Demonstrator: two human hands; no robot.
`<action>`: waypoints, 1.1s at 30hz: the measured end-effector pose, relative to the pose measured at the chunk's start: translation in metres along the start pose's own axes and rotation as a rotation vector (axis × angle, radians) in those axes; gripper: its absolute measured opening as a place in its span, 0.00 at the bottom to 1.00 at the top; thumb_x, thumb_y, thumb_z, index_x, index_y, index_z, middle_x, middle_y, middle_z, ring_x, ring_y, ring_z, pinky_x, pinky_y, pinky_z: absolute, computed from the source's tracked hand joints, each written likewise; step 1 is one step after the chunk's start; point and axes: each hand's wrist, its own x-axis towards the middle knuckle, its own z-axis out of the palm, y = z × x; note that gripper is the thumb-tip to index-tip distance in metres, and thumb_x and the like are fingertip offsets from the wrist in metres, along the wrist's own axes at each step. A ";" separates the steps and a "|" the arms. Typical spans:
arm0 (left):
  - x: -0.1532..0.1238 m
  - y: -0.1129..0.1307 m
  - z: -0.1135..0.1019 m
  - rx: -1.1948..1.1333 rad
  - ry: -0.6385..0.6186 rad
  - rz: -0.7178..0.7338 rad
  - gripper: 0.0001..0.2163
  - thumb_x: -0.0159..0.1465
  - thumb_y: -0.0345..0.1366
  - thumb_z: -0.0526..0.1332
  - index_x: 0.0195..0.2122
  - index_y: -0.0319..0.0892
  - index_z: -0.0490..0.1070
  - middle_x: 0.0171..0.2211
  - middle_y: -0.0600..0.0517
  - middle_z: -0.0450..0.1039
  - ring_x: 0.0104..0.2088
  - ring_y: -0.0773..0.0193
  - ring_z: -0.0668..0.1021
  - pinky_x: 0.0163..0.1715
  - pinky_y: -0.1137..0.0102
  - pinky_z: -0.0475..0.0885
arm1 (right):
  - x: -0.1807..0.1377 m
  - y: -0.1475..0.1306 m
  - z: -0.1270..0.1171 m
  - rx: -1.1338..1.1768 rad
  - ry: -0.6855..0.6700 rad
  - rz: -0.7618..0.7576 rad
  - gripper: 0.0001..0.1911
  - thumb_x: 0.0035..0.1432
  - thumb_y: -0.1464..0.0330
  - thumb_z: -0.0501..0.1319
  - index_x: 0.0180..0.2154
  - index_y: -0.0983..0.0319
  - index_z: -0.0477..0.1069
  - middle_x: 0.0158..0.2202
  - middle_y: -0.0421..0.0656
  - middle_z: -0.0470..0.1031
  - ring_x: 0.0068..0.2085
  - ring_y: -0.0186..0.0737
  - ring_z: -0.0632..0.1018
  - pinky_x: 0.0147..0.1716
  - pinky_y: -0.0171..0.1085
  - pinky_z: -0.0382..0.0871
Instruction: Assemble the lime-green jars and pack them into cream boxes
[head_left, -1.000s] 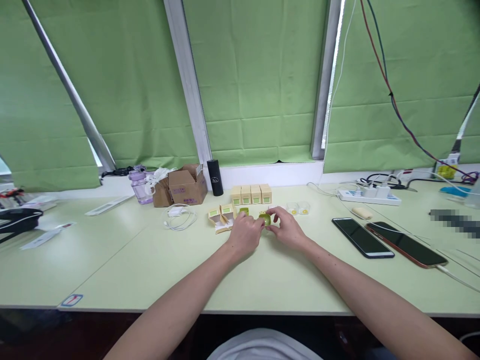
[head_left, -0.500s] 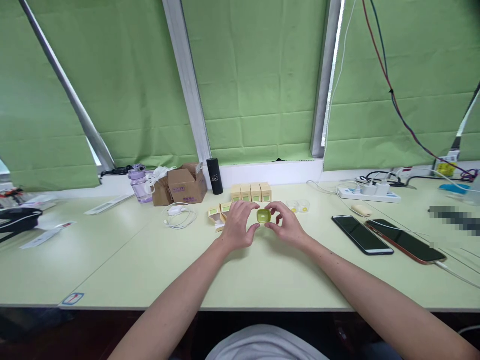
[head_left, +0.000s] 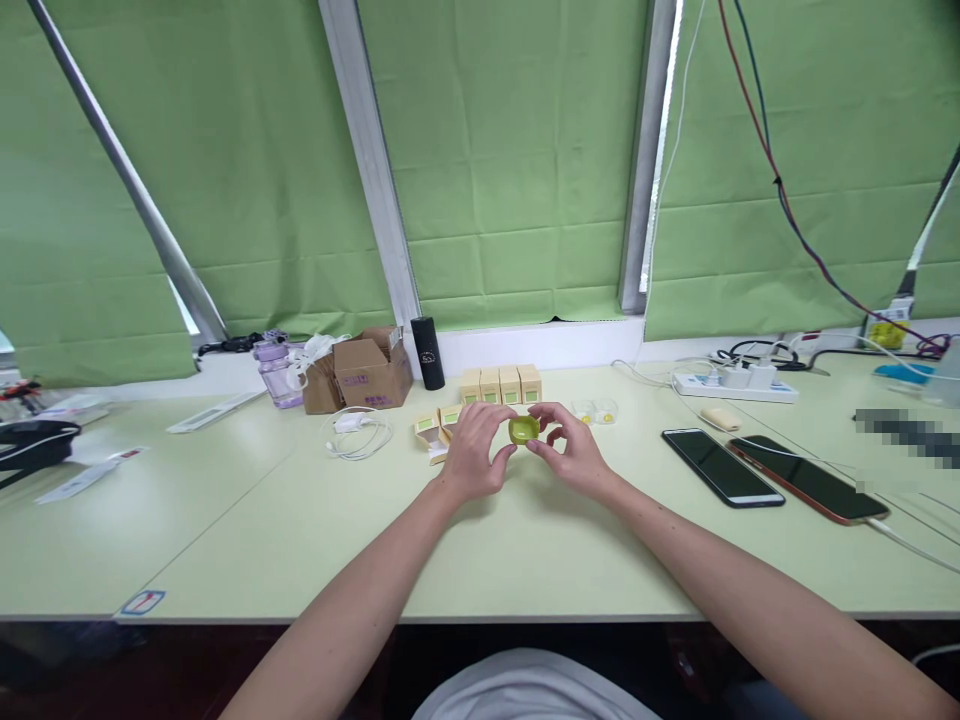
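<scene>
A small green case (head_left: 524, 431) with rounded corners and a hollow-looking face is held up over the table between my two hands. My left hand (head_left: 478, 449) pinches it from the left with thumb and fingertips. On the other side, my right hand (head_left: 573, 449) grips it, the thumb near its lower edge. Whether it has a lid cannot be made out. Behind my hands stands a row of small tan boxes (head_left: 510, 384) with green labels. An opened tan box (head_left: 430, 434) lies beside my left hand, and a clear twin-cup container (head_left: 595, 412) sits beyond my right.
A white charger with cable (head_left: 349, 423), a cardboard box (head_left: 367, 372), a purple bottle (head_left: 278, 373) and a black cylinder (head_left: 428, 354) are at the left and back. To the right lie two phones (head_left: 721, 467) and a white power strip (head_left: 735, 388) with trailing cables.
The green case has tilted between my fingers, and my right thumb has shifted onto its lower edge. Both hands stay in nearly the same place.
</scene>
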 end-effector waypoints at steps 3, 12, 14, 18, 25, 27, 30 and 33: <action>0.000 -0.001 0.001 0.002 0.011 -0.002 0.18 0.64 0.30 0.63 0.55 0.47 0.69 0.50 0.46 0.79 0.51 0.49 0.77 0.52 0.53 0.69 | 0.000 0.000 0.000 -0.007 -0.004 0.012 0.19 0.61 0.63 0.66 0.53 0.56 0.69 0.51 0.48 0.77 0.44 0.44 0.77 0.36 0.41 0.75; -0.002 -0.005 0.007 -0.017 0.059 -0.159 0.11 0.68 0.37 0.65 0.52 0.46 0.74 0.44 0.47 0.81 0.44 0.54 0.79 0.47 0.56 0.72 | 0.000 -0.002 -0.004 -0.031 -0.044 0.020 0.18 0.66 0.60 0.62 0.56 0.55 0.68 0.46 0.46 0.78 0.45 0.44 0.78 0.36 0.40 0.74; -0.002 -0.006 0.008 -0.028 0.069 -0.196 0.11 0.69 0.38 0.65 0.52 0.46 0.75 0.42 0.48 0.81 0.42 0.55 0.79 0.46 0.57 0.73 | 0.000 -0.003 -0.005 -0.043 -0.050 0.021 0.20 0.64 0.61 0.63 0.57 0.55 0.67 0.45 0.45 0.78 0.44 0.44 0.78 0.36 0.40 0.74; -0.003 -0.008 0.011 -0.027 0.079 -0.221 0.09 0.71 0.40 0.64 0.50 0.46 0.76 0.40 0.48 0.81 0.42 0.55 0.80 0.46 0.57 0.73 | 0.000 -0.004 -0.004 -0.088 -0.062 0.032 0.26 0.61 0.64 0.65 0.60 0.54 0.65 0.42 0.43 0.77 0.42 0.44 0.77 0.35 0.40 0.74; -0.004 -0.010 0.015 -0.006 0.093 -0.250 0.08 0.71 0.42 0.63 0.43 0.44 0.78 0.37 0.48 0.82 0.39 0.56 0.80 0.44 0.58 0.73 | 0.000 0.004 0.001 -0.112 -0.087 0.028 0.28 0.60 0.67 0.63 0.62 0.53 0.65 0.37 0.40 0.75 0.36 0.41 0.77 0.36 0.41 0.74; -0.004 -0.011 0.016 -0.008 0.099 -0.263 0.09 0.71 0.43 0.63 0.42 0.44 0.78 0.36 0.48 0.82 0.38 0.55 0.81 0.44 0.57 0.74 | 0.001 0.007 0.001 -0.103 -0.087 0.025 0.27 0.61 0.68 0.63 0.61 0.52 0.66 0.36 0.39 0.75 0.36 0.41 0.77 0.36 0.41 0.73; -0.004 -0.012 0.017 -0.004 0.101 -0.274 0.10 0.71 0.44 0.62 0.41 0.44 0.79 0.35 0.48 0.82 0.37 0.55 0.81 0.43 0.57 0.74 | 0.001 0.008 0.002 -0.089 -0.084 0.033 0.24 0.61 0.68 0.62 0.59 0.52 0.68 0.35 0.39 0.75 0.36 0.41 0.77 0.36 0.41 0.73; -0.004 -0.012 0.017 0.006 0.098 -0.286 0.12 0.73 0.45 0.60 0.40 0.45 0.79 0.35 0.48 0.83 0.37 0.56 0.81 0.42 0.57 0.74 | 0.001 0.006 0.002 -0.073 -0.096 0.053 0.24 0.61 0.66 0.63 0.59 0.52 0.68 0.35 0.39 0.75 0.37 0.41 0.77 0.35 0.40 0.73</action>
